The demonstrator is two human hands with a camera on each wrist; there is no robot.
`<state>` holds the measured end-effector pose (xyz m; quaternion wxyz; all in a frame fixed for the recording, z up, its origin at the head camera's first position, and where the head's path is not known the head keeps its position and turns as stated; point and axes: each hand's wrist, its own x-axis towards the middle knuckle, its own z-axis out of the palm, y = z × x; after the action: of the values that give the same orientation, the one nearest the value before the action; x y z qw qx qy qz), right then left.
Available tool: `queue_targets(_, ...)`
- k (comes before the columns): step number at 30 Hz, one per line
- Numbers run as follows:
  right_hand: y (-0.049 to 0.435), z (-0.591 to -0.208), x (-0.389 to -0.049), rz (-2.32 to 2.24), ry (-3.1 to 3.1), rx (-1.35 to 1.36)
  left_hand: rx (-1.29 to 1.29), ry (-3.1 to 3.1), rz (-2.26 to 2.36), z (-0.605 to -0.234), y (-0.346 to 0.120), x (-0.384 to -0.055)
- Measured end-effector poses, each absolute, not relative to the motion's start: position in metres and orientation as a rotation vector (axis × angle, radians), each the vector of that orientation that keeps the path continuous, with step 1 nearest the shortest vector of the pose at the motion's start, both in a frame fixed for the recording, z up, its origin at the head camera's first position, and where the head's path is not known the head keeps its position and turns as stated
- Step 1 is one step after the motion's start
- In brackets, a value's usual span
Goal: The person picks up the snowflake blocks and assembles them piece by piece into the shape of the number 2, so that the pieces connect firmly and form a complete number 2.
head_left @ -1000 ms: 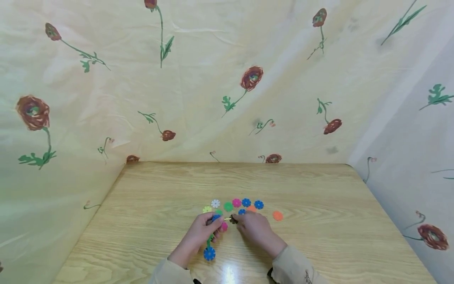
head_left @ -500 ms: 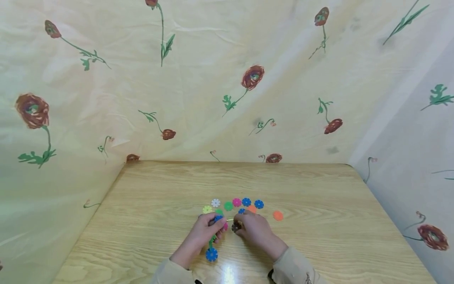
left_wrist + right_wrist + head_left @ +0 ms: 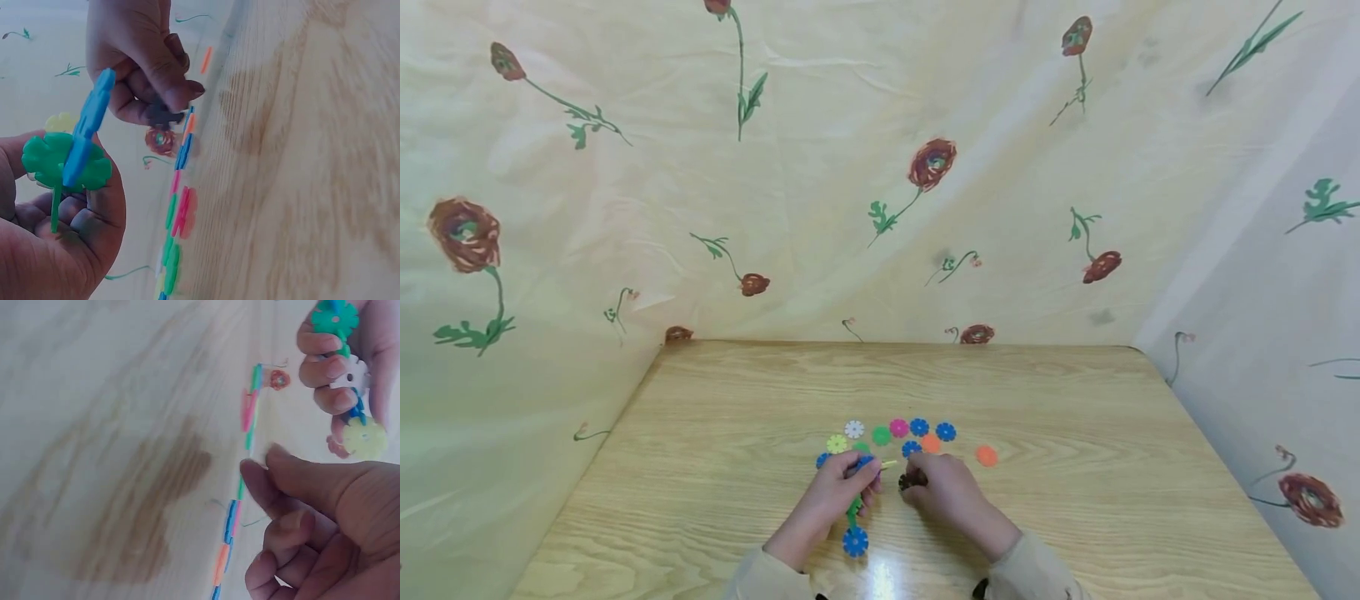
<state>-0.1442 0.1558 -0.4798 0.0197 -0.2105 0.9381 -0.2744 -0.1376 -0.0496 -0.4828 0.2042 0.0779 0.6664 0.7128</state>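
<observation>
My left hand (image 3: 844, 490) grips a chain of notched snowflake building discs. Its near end is a blue disc (image 3: 855, 542), joined to a green disc (image 3: 65, 161). Further along, a white disc (image 3: 350, 376) shows between the fingers, then another blue disc (image 3: 357, 407). A yellow disc (image 3: 364, 438) forms the far end, sticking out toward the right hand. My right hand (image 3: 953, 497) pinches a dark brown disc (image 3: 912, 480), blurred in the left wrist view and hidden in the right wrist view. A gap separates this dark disc from the yellow one.
Loose discs lie on the wooden table (image 3: 737, 400) just beyond the hands: a white disc (image 3: 854, 429), a pink disc (image 3: 899, 427), several blue ones and a green disc (image 3: 882, 436). An orange disc (image 3: 987, 456) lies apart at right. Flowered cloth (image 3: 820, 167) surrounds the table.
My right hand has drawn the dark disc away from the yellow disc, rightward and slightly nearer. The left hand has shifted a little to the right with the chain, uncovering a blue disc beside it.
</observation>
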Motion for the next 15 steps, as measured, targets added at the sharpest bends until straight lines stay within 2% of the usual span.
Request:
queue_targets(5, 0.162, -0.477, -0.141, -1.074, 2.845, -0.696, 0.217, 1.851, 2.002, -0.482, -0.048, -0.137)
queue_targets(15, 0.171, -0.464, -0.133, -1.547, 2.488, -0.459, 0.216, 1.878, 1.975, -0.483, -0.045, -0.137)
